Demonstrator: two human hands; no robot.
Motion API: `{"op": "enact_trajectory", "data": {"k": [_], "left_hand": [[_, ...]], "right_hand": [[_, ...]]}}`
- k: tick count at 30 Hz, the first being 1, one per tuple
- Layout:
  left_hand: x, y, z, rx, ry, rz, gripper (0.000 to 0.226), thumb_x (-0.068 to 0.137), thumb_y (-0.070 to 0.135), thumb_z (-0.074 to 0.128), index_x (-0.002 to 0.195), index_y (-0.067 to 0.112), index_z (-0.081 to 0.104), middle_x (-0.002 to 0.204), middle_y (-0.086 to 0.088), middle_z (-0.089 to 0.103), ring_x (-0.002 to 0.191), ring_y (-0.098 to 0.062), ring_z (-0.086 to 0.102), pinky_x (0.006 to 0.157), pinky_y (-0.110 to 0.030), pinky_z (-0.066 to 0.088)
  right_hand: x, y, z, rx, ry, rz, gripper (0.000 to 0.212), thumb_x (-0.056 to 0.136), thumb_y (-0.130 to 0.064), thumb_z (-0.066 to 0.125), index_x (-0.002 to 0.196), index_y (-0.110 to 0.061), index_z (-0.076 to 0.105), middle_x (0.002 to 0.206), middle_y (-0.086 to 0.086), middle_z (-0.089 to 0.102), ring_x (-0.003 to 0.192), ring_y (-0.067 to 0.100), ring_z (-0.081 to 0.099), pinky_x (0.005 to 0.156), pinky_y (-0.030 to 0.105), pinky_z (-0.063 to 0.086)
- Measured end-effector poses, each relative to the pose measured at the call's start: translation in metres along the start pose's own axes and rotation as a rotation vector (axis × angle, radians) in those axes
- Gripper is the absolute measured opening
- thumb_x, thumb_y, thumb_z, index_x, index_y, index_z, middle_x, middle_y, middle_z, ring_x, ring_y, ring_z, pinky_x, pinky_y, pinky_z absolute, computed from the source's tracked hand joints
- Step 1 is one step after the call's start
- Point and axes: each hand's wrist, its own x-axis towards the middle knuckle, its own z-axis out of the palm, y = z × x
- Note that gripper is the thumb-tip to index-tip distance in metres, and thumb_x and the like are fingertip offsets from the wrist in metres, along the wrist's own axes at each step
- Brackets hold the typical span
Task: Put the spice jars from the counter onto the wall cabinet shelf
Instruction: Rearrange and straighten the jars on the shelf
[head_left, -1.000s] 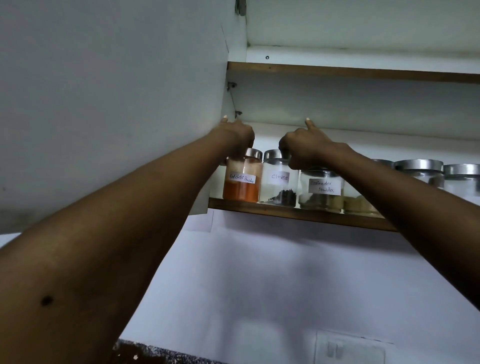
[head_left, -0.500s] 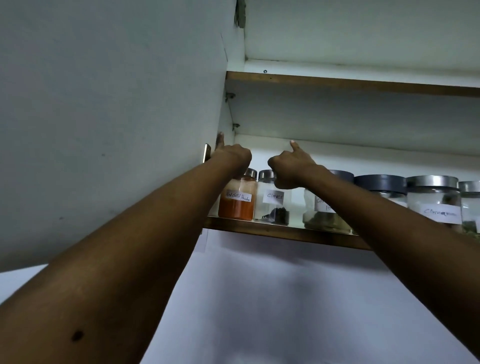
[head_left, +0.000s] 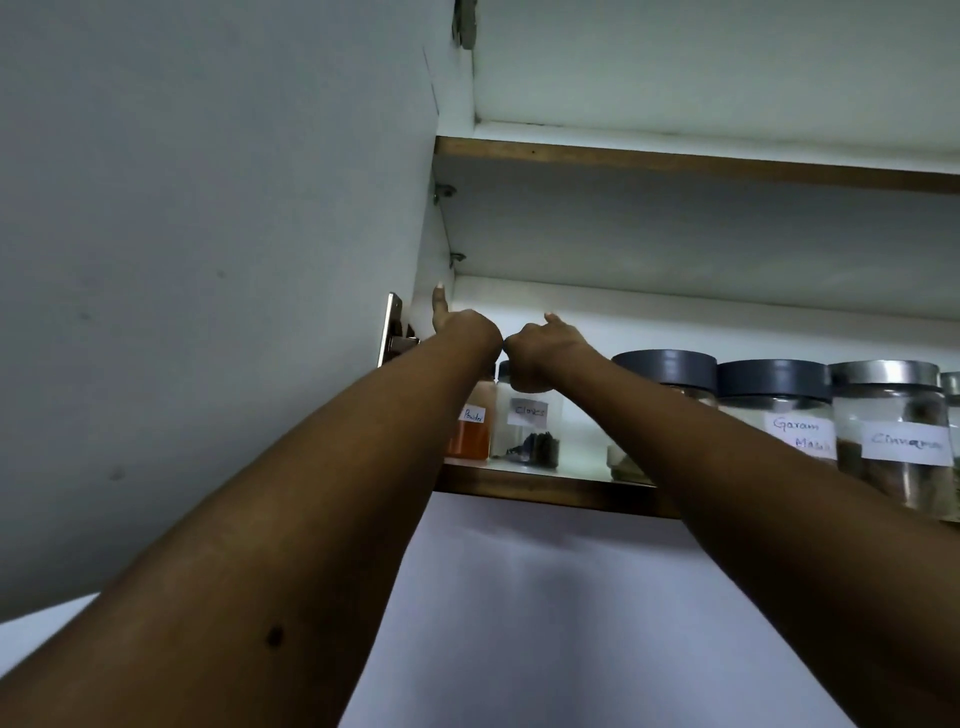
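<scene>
Shelf with a brown wooden front edge (head_left: 545, 491) carries a row of jars, and both hands reach its left end. The right hand (head_left: 535, 358) curls its fingers over the lid of the clear glass jar labelled Cloves (head_left: 530, 434). The left hand (head_left: 467, 332) covers the top of the clear glass jar of orange powder (head_left: 471, 439) at the left corner; its fingers are hidden, so its grip cannot be told. Since a second ago the hands have drawn nearly together, and both jars stand farther back from the front edge. A pale open cabinet door (head_left: 208, 260) fills the left. The right forearm hides most of a dark-lidded jar (head_left: 665, 366). Glass jars labelled Garam Masala (head_left: 774, 376) and Cinnamon (head_left: 893, 410) stand toward the right end.
</scene>
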Motion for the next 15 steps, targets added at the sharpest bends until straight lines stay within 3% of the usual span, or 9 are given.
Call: {"op": "enact_trajectory", "data": {"k": [5,8,10,12,15], "left_hand": [[0.008,-0.002,0.008,-0.067,0.0,0.017,0.053,0.096,0.049,0.04,0.131,0.009,0.044,0.138,-0.01,0.048,0.135,-0.031,0.034,0.11,-0.064,-0.005],[0.013,-0.004,0.01,-0.069,-0.027,0.035,0.048,0.096,0.044,0.043,0.128,0.008,0.046,0.133,-0.011,0.05,0.129,-0.031,0.041,0.111,-0.056,0.017],[0.017,-0.005,0.012,-0.087,-0.042,0.039,0.036,0.096,0.029,0.046,0.123,0.006,0.049,0.128,-0.013,0.054,0.123,-0.03,0.047,0.11,-0.05,0.025],[0.02,-0.004,0.014,-0.084,-0.044,0.035,0.029,0.094,0.018,0.048,0.12,0.005,0.051,0.124,-0.013,0.057,0.12,-0.031,0.049,0.112,-0.051,0.018],[0.027,-0.002,0.018,-0.062,-0.057,0.008,0.03,0.094,0.02,0.046,0.121,0.006,0.05,0.115,-0.011,0.06,0.123,-0.032,0.048,0.114,-0.053,0.005]], "right_hand": [[0.009,-0.002,0.006,0.019,-0.03,0.039,0.036,0.098,-0.033,0.037,0.122,-0.01,0.052,0.129,0.011,0.055,0.126,0.026,0.046,0.117,0.041,0.013],[0.014,-0.004,0.01,0.016,-0.04,0.061,0.035,0.098,-0.031,0.038,0.123,-0.011,0.051,0.13,0.011,0.053,0.127,0.026,0.045,0.116,0.04,0.015],[0.017,-0.004,0.013,0.023,-0.048,0.072,0.033,0.097,-0.028,0.039,0.122,-0.011,0.052,0.129,0.011,0.053,0.125,0.026,0.046,0.114,0.038,0.02],[0.018,-0.004,0.015,0.033,-0.056,0.086,0.032,0.096,-0.026,0.041,0.123,-0.012,0.051,0.128,0.01,0.053,0.122,0.027,0.048,0.106,0.036,0.03],[0.022,-0.006,0.018,0.041,-0.071,0.105,0.031,0.095,-0.025,0.043,0.12,-0.011,0.053,0.124,0.009,0.055,0.113,0.027,0.054,0.084,0.032,0.038]]}}
